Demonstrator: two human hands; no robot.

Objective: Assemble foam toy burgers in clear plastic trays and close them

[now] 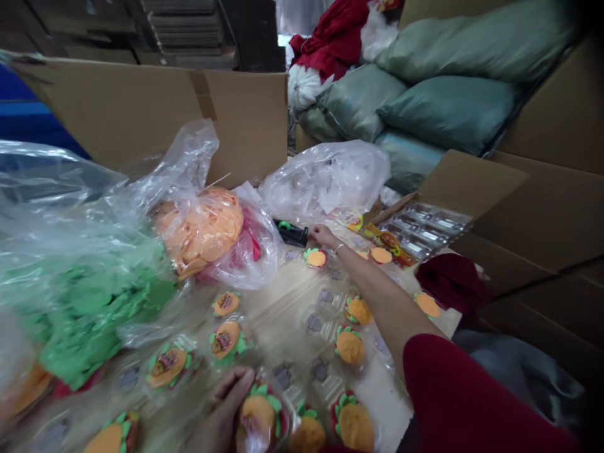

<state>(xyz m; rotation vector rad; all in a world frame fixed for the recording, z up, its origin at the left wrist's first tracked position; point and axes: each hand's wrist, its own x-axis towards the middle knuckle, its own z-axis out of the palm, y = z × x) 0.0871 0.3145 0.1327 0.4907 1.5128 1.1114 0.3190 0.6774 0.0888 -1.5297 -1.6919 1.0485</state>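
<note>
At the bottom, my left hand is closed on the edge of a clear plastic pack with a foam toy burger inside, orange with green and red frills. My right arm reaches far across the table. The fingers of my right hand are pinched together at the near end of a black tape dispenser with a green core; what they grip is too small to make out. Just below that hand lies another toy burger. Several more burgers in clear packs, some with printed labels, such as this labelled burger, lie around the table.
Plastic bags of green foam pieces and orange foam pieces fill the left side. A clear bag sits at the back. On the right, an open carton holds clear plastic trays. Stuffed sacks are stacked behind.
</note>
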